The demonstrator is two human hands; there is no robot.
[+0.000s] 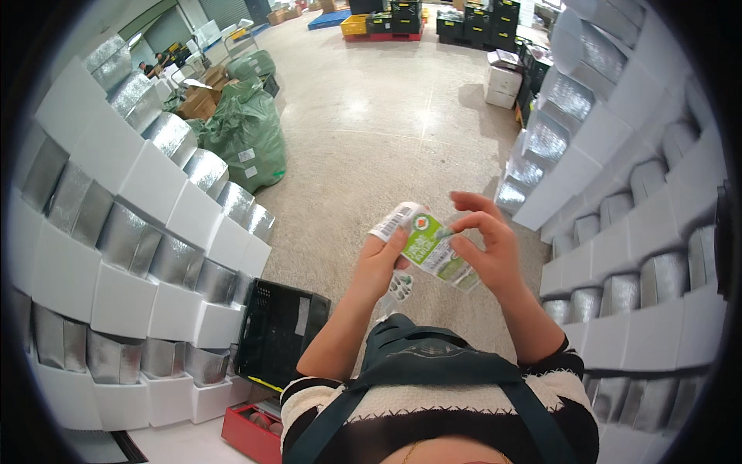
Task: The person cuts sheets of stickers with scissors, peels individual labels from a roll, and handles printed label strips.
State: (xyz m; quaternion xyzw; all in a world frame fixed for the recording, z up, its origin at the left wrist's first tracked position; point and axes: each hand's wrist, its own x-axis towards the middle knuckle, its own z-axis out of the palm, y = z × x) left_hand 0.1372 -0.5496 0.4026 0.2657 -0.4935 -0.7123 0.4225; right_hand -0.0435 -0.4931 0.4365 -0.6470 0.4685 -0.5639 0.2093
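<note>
A white and green printed label strip (433, 246), with barcodes on it, is held up in front of my body. My left hand (379, 263) grips its left part, thumb lying on top. At its upper right side, the thumb and forefinger of my right hand (488, 241) pinch at the strip while the other fingers stay raised. The strip's white left end curls over like a roll. Below my left hand hangs a pale, see-through piece with dark spots (399, 287), partly hidden, whose kind I cannot make out.
Stacked white boxes with silver foil liners (124, 236) rise at left, and more foil liners (621, 298) at right. Beside my left arm stands a black crate (282, 329) above a red crate (251, 437). Green sacks (246, 139) and black crates (406, 15) stand farther off.
</note>
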